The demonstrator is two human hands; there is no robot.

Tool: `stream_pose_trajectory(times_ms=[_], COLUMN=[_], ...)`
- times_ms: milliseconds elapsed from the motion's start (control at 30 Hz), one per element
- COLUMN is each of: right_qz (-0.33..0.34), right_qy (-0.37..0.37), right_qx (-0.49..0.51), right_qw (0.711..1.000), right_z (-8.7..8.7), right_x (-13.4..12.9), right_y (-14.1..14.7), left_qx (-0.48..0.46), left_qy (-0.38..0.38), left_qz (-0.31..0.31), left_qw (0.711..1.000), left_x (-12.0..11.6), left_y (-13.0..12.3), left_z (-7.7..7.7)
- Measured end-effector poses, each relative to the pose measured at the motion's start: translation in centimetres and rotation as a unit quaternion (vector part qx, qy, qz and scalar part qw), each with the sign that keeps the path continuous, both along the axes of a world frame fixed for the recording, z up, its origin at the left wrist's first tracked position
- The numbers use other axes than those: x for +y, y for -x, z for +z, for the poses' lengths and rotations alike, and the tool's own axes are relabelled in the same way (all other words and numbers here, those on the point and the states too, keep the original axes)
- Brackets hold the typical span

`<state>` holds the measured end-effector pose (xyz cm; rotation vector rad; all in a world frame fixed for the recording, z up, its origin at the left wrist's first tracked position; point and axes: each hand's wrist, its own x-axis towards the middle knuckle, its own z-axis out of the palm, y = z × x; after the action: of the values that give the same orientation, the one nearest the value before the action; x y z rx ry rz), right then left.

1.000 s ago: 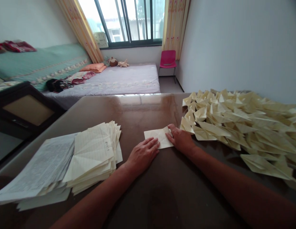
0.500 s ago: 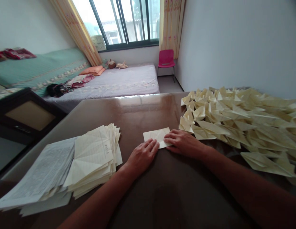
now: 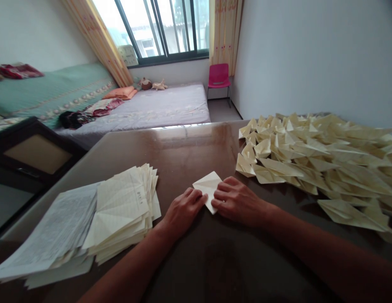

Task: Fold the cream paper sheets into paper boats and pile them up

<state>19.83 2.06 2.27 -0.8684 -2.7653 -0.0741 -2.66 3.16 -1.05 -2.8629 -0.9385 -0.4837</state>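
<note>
While the left hand (image 3: 183,209), fingers bent, holds the folded paper (image 3: 208,182), the right hand (image 3: 237,201), curled nearly closed, seemingly grips it too. Origami pieces (image 3: 316,156) lie to the paper's right.

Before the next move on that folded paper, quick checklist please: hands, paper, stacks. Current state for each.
1. Left hand touching the folded paper: ok, fingers at its left side.
2. Right hand touching it: ok, fingers over its right side.
3. All paper edges visible: not ok, fingers cover part.
4. Paper fully flat on the glossy brown tabletop: cannot tell.
5. Creased lined-paper stack squared up: not ok, edges fanned out.
6. Right hand apart from the pile of pointed folded-paper pieces: ok, tabletop shows between them.
</note>
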Motion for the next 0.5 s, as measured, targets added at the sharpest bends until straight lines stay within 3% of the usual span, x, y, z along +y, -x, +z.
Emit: stream_pose_trajectory(times_ms=[200, 367, 500], right_qz=[0.011, 0.054, -0.031], right_qy=[0.135, 0.307, 0.360], right_qx=[0.039, 0.156, 0.204], right_qw=[0.990, 0.937, 0.910], right_z=[0.5, -0.4, -1.5], right_x=[0.9, 2.7, 3.2], right_y=[-1.6, -3.4, -3.2], left_qx=[-0.026, -0.032, -0.042], left_qy=[0.036, 0.085, 0.144], left_qz=[-0.022, -0.051, -0.055], left_qw=[0.999, 0.995, 0.987], left_x=[0.3, 0.4, 0.3], left_y=[0.5, 1.1, 1.7], left_z=[-0.2, 0.5, 1.2])
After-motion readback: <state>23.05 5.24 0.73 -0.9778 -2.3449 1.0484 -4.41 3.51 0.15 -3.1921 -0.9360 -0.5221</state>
